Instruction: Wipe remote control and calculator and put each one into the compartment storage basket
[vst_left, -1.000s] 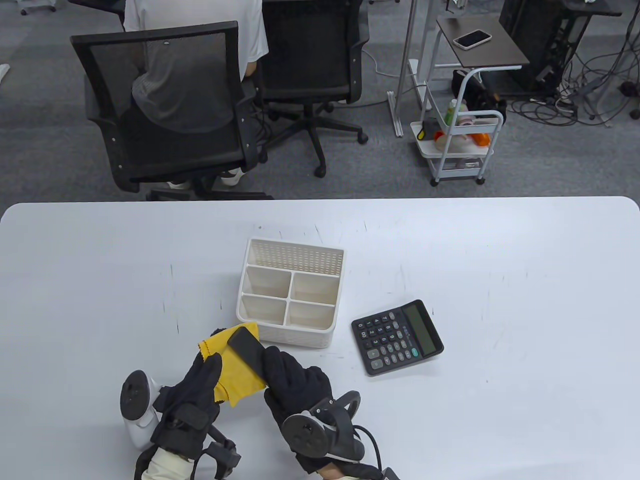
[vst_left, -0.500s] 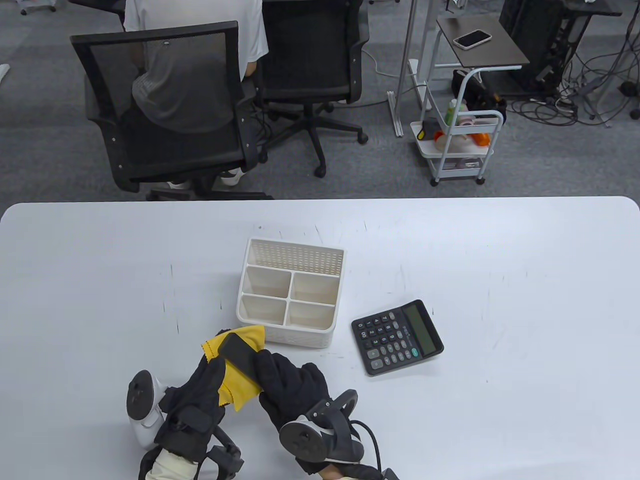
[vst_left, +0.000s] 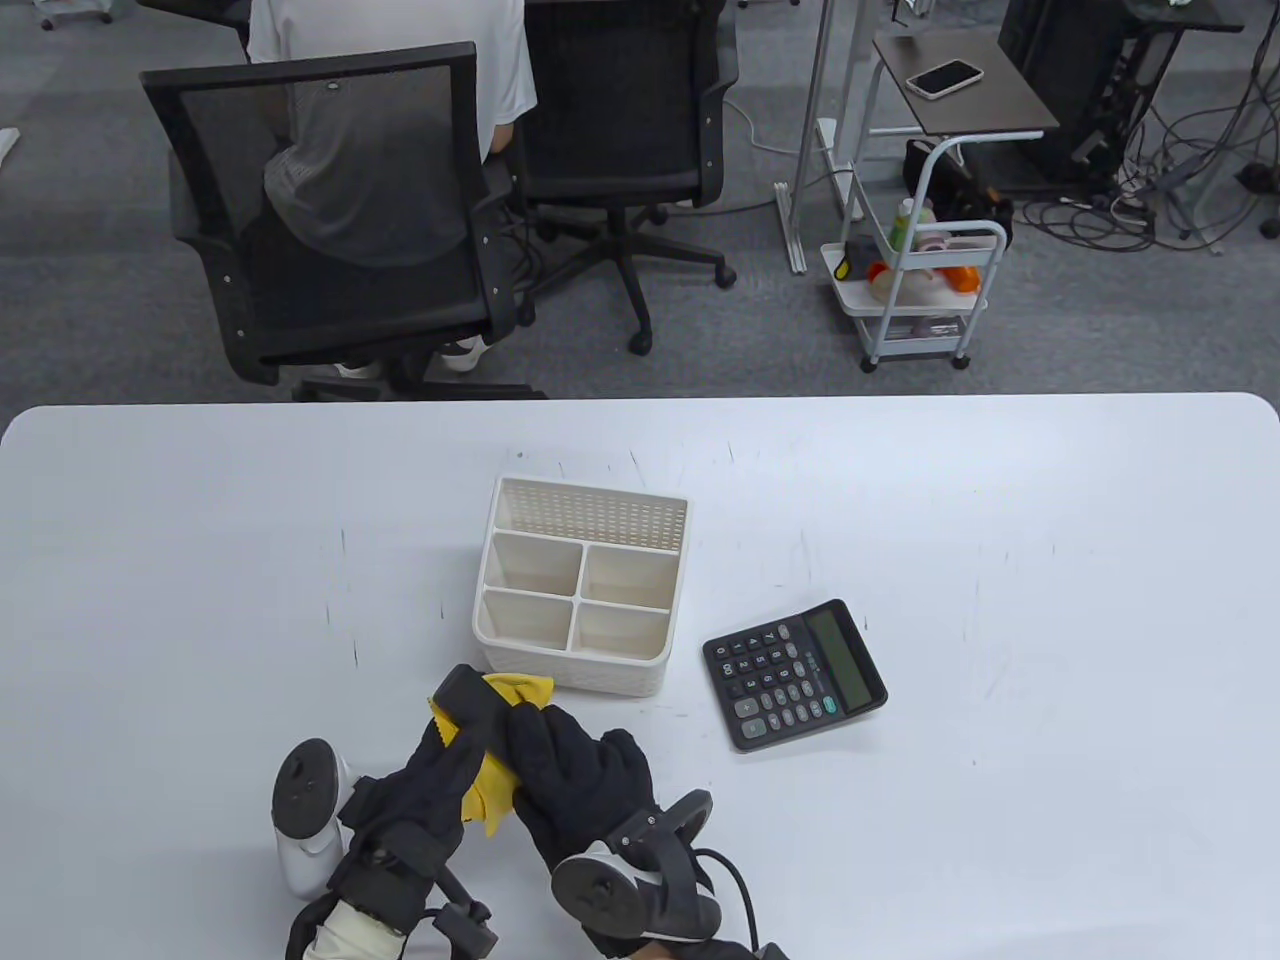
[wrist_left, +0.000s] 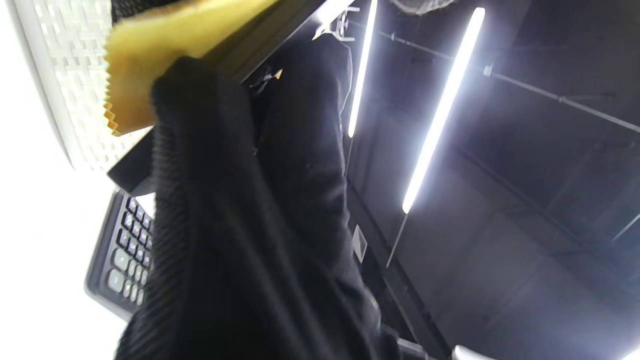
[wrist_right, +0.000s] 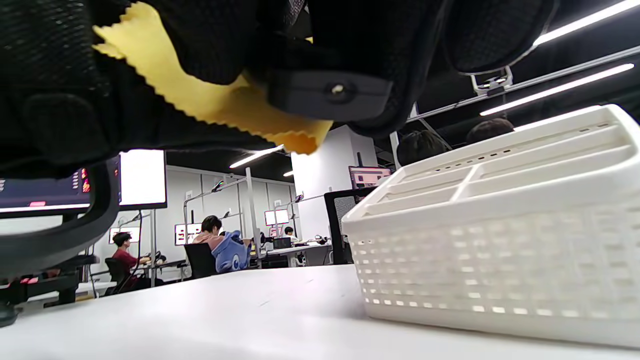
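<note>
The black remote control (vst_left: 468, 698) is lifted just in front of the white compartment basket (vst_left: 592, 518). My right hand (vst_left: 540, 738) grips its near end. My left hand (vst_left: 452, 758) pinches a yellow cloth (vst_left: 492, 782) against the remote's underside, and a corner of the cloth pokes out beyond the remote. The right wrist view shows the remote's end (wrist_right: 327, 93) wrapped by the cloth (wrist_right: 200, 102), with the basket (wrist_right: 500, 235) close by. In the left wrist view the cloth (wrist_left: 165, 40) lies under the dark remote. The black calculator (vst_left: 795, 675) lies flat to the right of the basket.
All the basket's compartments look empty. Beyond the table's far edge stand office chairs (vst_left: 340, 200) with a seated person, and a small white cart (vst_left: 920, 290). The white table (vst_left: 1050, 600) stretches wide on both sides.
Both hands have shifted a little to the right. The remote's far end has swung left, and the cloth has bunched under it, so less yellow shows.
</note>
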